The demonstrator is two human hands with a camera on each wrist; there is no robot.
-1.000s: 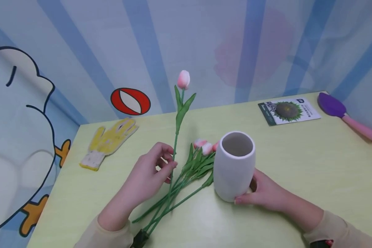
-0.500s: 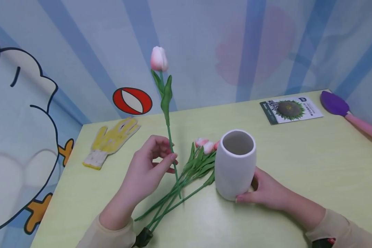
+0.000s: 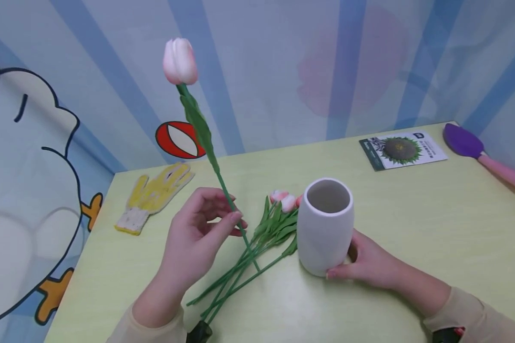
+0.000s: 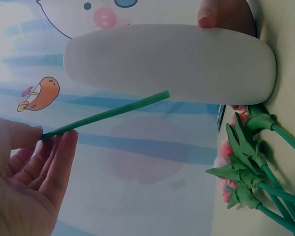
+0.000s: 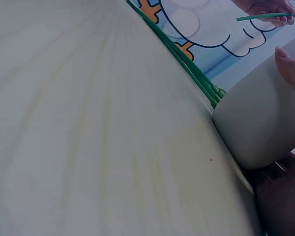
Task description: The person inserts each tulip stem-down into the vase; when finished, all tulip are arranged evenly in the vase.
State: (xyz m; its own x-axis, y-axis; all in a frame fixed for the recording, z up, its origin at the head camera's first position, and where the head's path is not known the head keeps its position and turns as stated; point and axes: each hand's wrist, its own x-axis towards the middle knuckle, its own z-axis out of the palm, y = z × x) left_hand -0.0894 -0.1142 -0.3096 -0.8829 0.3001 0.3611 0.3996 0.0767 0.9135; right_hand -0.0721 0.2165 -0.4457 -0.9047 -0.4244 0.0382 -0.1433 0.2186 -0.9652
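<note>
My left hand [image 3: 199, 238] pinches the green stem of one pink and white tulip [image 3: 180, 62] between thumb and fingers, its bloom leaning to the upper left. In the left wrist view the stem's cut end [image 4: 162, 96] points toward the white vase [image 4: 167, 64]. My right hand [image 3: 371, 262] grips the lower right side of the upright white vase [image 3: 325, 238], which stands on the table. Several more tulips [image 3: 274, 228] lie between the hands, their blooms close to the vase's left side.
A yellow and white glove [image 3: 154, 195] lies at the back left of the table [image 3: 412, 219]. Toward the back right are a seed packet [image 3: 401, 151] and a purple scoop with a pink handle [image 3: 463, 141]. A patterned backdrop [image 3: 274, 71] rises behind the table.
The held tulip's bloom has swung left and up, from upright to leaning left, while its lower end has moved right. My left hand has shifted slightly left; the right hand and vase stay put.
</note>
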